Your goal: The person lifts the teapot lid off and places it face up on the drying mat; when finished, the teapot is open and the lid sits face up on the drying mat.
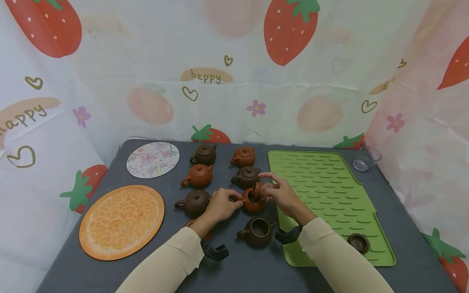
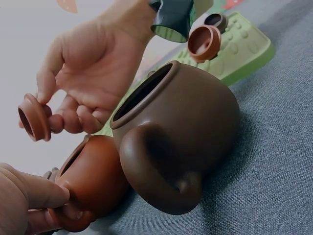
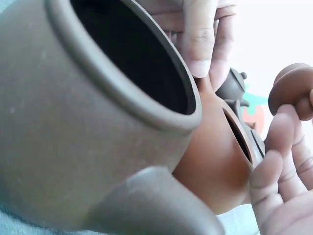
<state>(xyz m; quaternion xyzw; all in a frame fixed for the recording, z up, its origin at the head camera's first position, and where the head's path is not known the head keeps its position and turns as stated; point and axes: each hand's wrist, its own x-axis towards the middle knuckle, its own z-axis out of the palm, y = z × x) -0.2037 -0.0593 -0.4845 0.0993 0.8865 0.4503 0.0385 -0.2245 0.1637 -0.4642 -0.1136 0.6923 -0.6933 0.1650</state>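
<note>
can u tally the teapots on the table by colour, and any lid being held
dark brown teapots: 4
reddish-brown teapots: 4, counting one mostly hidden under the left arm, so less certain
reddish-brown lid in the right hand: 1
total: 9

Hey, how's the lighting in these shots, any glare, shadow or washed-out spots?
Head view: soft, even light, with the clear glass cup showing only faintly; left wrist view: a soft shadow beside the nearest brown teapot; right wrist view: the backdrop washes out nearly white behind the held lid, and that teapot's spout carries a pale sheen.
</note>
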